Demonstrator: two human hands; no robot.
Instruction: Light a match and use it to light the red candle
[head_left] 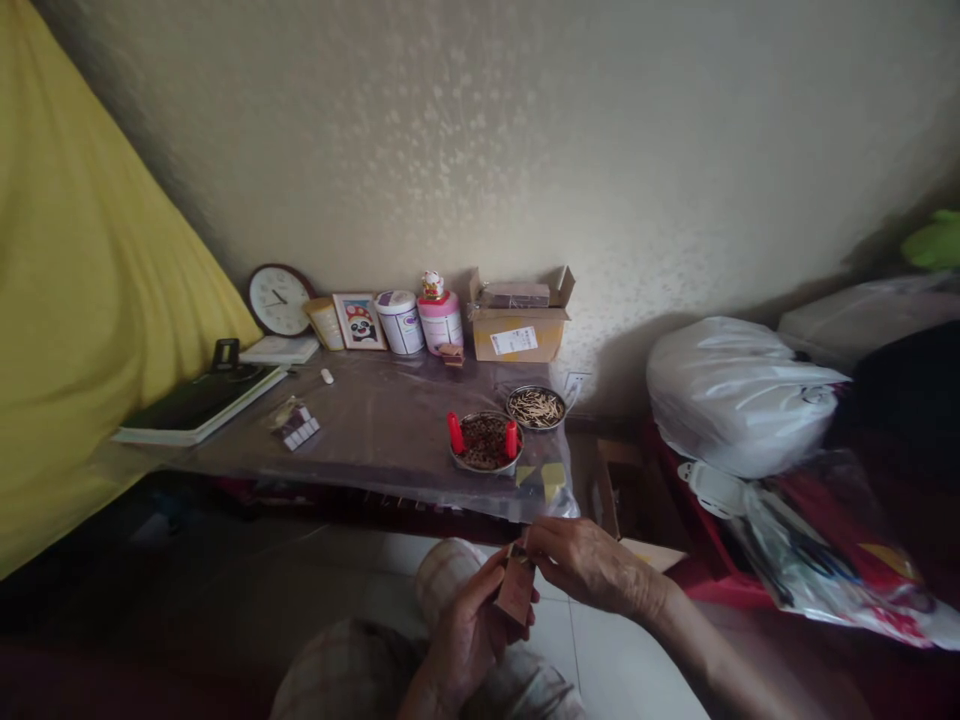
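My left hand (pixel 466 628) is closed round a small brown box (pixel 516 590), held upright over my lap. My right hand (pixel 581 562) pinches the top end of the same box from the right. Both hands sit low, just in front of the table's front edge (pixel 360 480). On the table right ahead stands a metal bowl (pixel 485 443) of dark small pieces with two red sticks in it. A second metal bowl (pixel 535 407) behind it holds pale thin sticks. Two small yellowish pieces (pixel 546 474) lie near the edge.
A plastic sheet covers the table. At the back stand a clock (pixel 279 299), a panda picture (pixel 360 321), two tubs (pixel 420 320) and a cardboard box (pixel 519 318). A dark book (pixel 199 400) lies left. Yellow cloth (pixel 82 300) hangs left. White bags (pixel 739 392) pile up right.
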